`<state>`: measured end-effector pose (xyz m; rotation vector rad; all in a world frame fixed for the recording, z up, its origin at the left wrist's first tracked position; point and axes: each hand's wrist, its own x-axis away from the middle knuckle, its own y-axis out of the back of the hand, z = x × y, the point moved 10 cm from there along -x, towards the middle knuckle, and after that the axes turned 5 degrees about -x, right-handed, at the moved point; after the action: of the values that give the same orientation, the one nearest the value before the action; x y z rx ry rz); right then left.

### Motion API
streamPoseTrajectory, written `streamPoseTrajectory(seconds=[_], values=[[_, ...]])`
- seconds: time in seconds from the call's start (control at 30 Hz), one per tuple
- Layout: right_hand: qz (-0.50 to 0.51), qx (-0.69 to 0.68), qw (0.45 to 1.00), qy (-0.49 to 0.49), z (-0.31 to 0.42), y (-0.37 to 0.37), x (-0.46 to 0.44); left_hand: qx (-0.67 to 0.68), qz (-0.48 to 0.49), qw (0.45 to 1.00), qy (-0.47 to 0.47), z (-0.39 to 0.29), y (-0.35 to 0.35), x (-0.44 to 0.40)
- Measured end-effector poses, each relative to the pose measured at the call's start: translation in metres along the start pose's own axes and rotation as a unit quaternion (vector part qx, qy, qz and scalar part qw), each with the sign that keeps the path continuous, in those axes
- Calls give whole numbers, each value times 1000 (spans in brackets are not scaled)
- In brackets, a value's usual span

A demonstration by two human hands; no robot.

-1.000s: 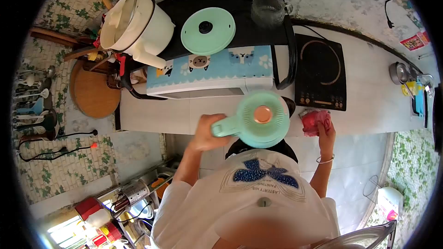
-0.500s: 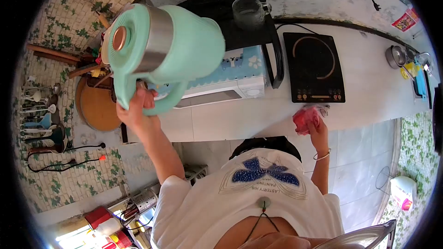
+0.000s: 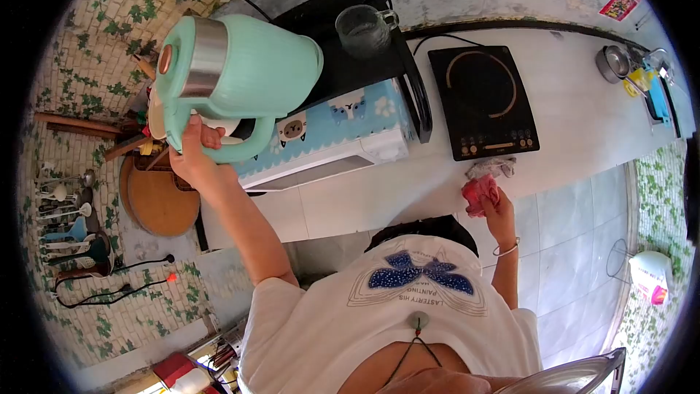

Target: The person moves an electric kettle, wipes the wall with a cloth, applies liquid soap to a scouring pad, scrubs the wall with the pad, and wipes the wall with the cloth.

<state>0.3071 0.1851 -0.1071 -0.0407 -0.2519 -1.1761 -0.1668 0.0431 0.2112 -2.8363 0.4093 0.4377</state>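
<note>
My left hand is closed round the handle of a mint-green kettle, which is raised and tilted over the left part of a black rack. The kettle hides the green lid and most of the cream pot. On the right, my right hand grips a pink cloth at the counter's front edge. A greyish crumpled cloth or wrapper lies just beyond the pink one, below the induction cooker.
On the rack stands a glass mug, above a white appliance with a blue cat-print cover. A round wooden board leans at the left. Small metal pans sit at the far right. Utensils hang on the left wall.
My left hand has carried the kettle from in front of my chest up and left over the rack. My right hand keeps the pink cloth, and the greyish piece now shows more plainly beside it.
</note>
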Motion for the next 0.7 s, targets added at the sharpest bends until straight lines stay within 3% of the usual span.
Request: streamPoseTrajectory(seconds=[0.27,0.37,0.57,0.63,0.7], values=[[-35,21,998,39,1,1,-5,-43,57,997,-42,0,-33,-16],[-22,-60,998,8,13,-4,-2,-67,41,996,-40,6,-30,-22],[-42,94,992,69,14,-1,-7,-59,57,997,5,-1,-43,-28],[-26,-59,998,-27,7,-9,-8,-60,99,993,20,0,-49,-30],[-31,-22,999,-1,3,-8,-11,-71,110,991,28,1,-45,-37]])
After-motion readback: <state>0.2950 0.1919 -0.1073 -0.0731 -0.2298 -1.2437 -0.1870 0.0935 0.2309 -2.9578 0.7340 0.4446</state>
